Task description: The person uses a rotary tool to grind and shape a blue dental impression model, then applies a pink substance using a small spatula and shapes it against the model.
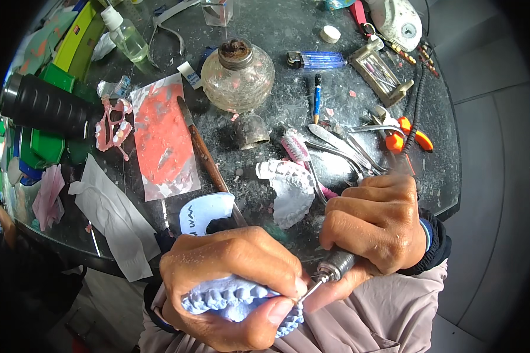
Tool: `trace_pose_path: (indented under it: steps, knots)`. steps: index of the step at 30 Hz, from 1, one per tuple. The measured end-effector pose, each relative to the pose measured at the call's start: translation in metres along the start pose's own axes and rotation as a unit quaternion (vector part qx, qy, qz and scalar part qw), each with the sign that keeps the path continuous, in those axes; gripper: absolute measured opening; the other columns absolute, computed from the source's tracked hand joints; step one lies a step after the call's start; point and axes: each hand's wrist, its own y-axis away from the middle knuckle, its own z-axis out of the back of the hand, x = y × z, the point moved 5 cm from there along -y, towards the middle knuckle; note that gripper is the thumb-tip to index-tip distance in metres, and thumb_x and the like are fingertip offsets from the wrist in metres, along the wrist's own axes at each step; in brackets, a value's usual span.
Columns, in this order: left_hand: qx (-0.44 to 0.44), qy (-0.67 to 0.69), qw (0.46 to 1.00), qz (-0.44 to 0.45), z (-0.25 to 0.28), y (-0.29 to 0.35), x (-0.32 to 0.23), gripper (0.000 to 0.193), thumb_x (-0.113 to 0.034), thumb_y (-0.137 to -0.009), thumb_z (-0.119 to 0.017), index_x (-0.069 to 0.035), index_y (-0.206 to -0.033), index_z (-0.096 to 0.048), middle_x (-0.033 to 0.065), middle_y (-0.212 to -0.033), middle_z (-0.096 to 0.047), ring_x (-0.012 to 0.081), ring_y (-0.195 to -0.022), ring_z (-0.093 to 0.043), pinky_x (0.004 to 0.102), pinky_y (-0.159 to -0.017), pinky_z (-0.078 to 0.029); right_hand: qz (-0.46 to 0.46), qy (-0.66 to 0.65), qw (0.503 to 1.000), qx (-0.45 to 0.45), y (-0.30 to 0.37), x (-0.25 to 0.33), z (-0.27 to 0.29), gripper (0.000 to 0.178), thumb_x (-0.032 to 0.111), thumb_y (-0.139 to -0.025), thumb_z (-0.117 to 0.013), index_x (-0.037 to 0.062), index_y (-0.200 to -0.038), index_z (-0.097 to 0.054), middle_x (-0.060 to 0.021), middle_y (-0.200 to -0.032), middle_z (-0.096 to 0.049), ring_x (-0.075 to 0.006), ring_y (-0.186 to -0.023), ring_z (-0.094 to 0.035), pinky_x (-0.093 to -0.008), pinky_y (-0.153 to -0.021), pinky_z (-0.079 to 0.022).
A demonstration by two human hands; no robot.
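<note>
My left hand (235, 253) is closed around a blue dental cast (221, 297), its row of teeth facing up near the table's front edge. In my right hand (377, 220) is a rotary handpiece (337, 265), gripped by its dark body. The handpiece's thin metal bur (313, 289) points left and reaches the cast beside my left fingertips; exact contact is hidden. Fine pale dust speckles both hands. Just beyond the left hand lies a flat light-blue piece (205, 213) with handwriting. A white plaster cast (291, 197) rests between the hands, farther back.
A wooden-handled wax knife (206, 154) lies beside a pink wax sheet (161, 138). Behind stand a glass spirit lamp (239, 79) and its metal cap (252, 132). Pliers with orange handles (419, 138), a pink brush (294, 147) and a bur box (378, 75) sit right, near a coiled cord (419, 97).
</note>
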Motion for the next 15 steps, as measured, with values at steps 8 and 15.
trace_pose_path:
  steps: [8,15]
  knots:
    - [-0.099,-0.024,0.992,0.069,-0.0044,0.001,-0.0052,0.031,-0.012,-0.068,-0.062,0.001,-0.089,-0.044,0.0131,-0.06,-0.06,0.0118,-0.049,-0.052,0.0241,-0.086,-0.038,0.011,-0.01,1.0,-0.018,-0.0004,0.0008,0.0006,0.059,0.069,-0.058,-0.067,0.013,-0.058,-0.048,0.0021,-0.05,-0.045,-0.0116,-0.037,-0.043,-0.0246,-0.035,-0.026]
    - [-0.08,-0.03,0.995,0.057,-0.0017,0.0033,-0.0001,0.031,-0.014,-0.066,-0.061,0.0,-0.087,-0.044,0.0118,-0.057,-0.06,0.0121,-0.047,-0.053,0.0275,-0.093,-0.033,0.018,-0.005,1.0,-0.015,0.0009,0.0003,-0.0014,0.059,0.069,-0.06,-0.065,0.0128,-0.058,-0.047,0.0017,-0.05,-0.045,-0.0112,-0.036,-0.043,-0.0242,-0.034,-0.026]
